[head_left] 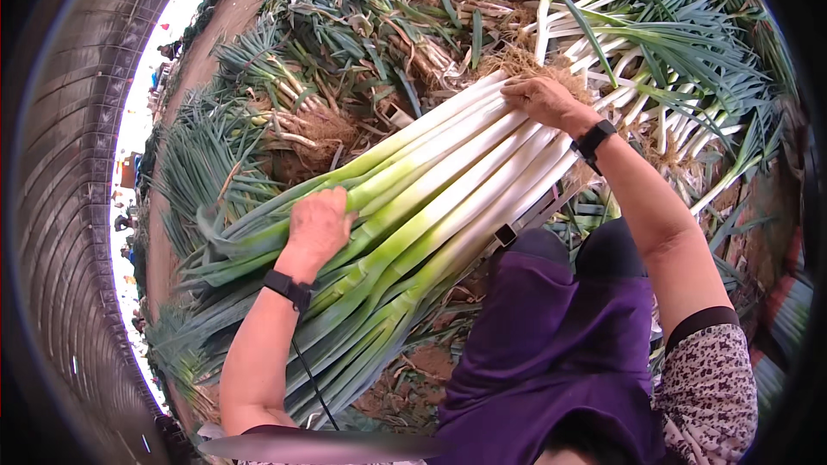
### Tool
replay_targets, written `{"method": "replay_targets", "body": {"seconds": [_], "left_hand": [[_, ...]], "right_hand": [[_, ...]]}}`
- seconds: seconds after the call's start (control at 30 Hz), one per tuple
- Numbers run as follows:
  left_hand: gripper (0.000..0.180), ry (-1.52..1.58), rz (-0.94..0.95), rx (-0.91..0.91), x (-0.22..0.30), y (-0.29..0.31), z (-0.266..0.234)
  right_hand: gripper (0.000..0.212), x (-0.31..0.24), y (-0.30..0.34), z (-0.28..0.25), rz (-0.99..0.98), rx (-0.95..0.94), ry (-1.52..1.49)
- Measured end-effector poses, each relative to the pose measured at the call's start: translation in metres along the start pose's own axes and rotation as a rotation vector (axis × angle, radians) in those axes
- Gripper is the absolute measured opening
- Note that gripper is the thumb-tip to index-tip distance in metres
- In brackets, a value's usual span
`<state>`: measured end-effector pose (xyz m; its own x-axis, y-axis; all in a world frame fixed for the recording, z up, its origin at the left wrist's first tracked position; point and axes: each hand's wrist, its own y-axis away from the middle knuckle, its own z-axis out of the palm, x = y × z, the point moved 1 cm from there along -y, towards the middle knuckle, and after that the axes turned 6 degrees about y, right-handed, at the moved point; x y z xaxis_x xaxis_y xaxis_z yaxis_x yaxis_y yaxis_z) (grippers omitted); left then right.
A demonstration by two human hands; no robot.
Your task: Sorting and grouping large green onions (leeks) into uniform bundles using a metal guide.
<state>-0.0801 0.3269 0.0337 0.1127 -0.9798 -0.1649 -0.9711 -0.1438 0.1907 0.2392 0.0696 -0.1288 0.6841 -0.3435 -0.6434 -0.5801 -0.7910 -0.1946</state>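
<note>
A row of long leeks (452, 176) lies side by side across my front, white root ends at the upper right and green leaves at the lower left. My left hand (319, 226) curls over the green part of a leek on the row's far side. At the other end, my right hand (544, 103) has its fingers bent over the white ends, close to the brown roots (538, 65). The fingertips of both hands are partly hidden. Under the row, a metal bar with a black square end (506, 234) sticks out near my knees.
Loose leeks (663, 99) are heaped at the right, roots and leaves mixed. More leek bundles (301, 116) and leafy trimmings (353, 30) cover the ground at the far left. A purple apron (551, 319) covers my lap. A ribbed, curved wall (69, 181) rises on the left.
</note>
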Motion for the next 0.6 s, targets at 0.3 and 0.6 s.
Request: {"method": "replay_targets", "body": {"seconds": [0.3,0.6], "left_hand": [[0.024,0.138,-0.109,-0.008,0.005,0.018,0.011],[0.054,0.19,-0.109,-0.042,0.015,0.031,0.016]], "right_hand": [[0.024,-0.025,0.001,0.004,0.02,0.04,0.123],[0.057,-0.041,0.028,0.023,-0.02,0.003,0.318]]}}
